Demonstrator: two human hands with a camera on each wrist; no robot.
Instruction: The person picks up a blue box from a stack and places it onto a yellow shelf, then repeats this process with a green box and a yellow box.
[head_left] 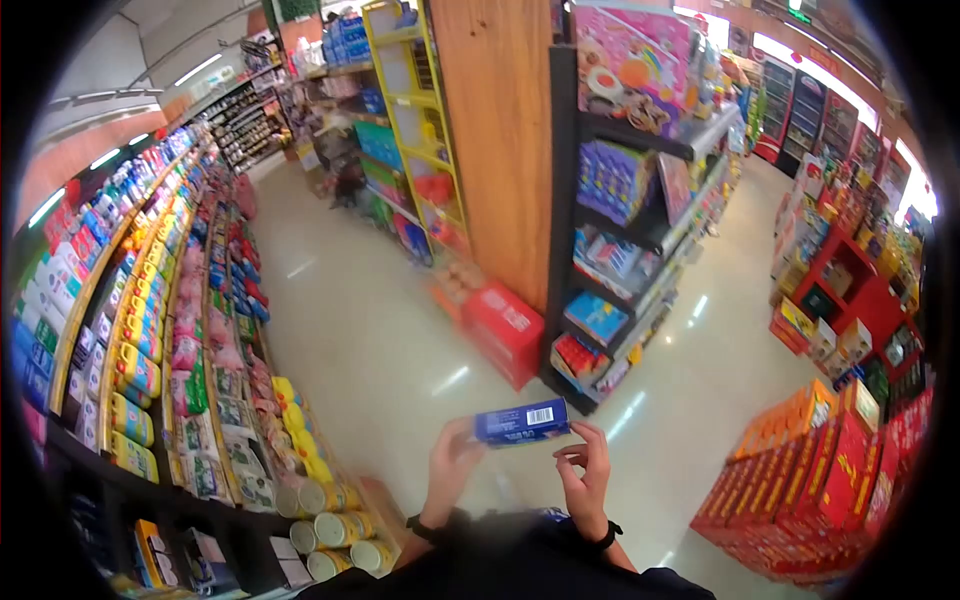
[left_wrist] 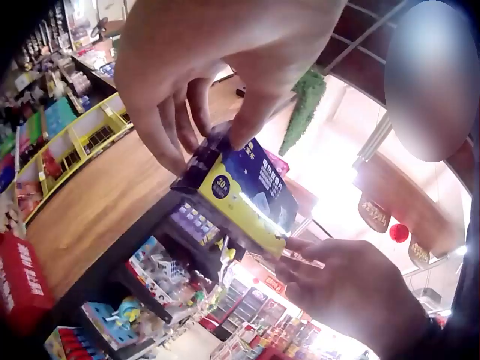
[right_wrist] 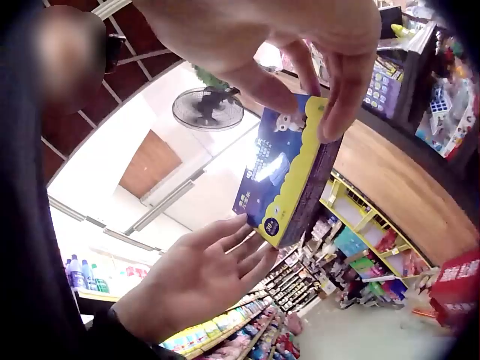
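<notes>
A small blue and yellow cardboard box [head_left: 522,422] is held up in front of the body, between both hands. My left hand [head_left: 452,465] holds its left end, the thumb on the printed front and the fingers behind, as the left wrist view shows. At the opposite end, my right hand [head_left: 585,475] pinches a corner between thumb and fingers, seen close in the right wrist view. The box's printed front [right_wrist: 281,161] carries white lettering and a wavy yellow band. A white barcode label faces up in the head view.
On the left runs a long shelf [head_left: 150,330] of packaged goods, with yellow-sided cans [head_left: 335,528] at its near end. A wooden pillar [head_left: 490,140] and a dark toy rack [head_left: 640,230] stand ahead. Red cartons [head_left: 800,490] are stacked at right; a red box [head_left: 505,330] sits by the pillar.
</notes>
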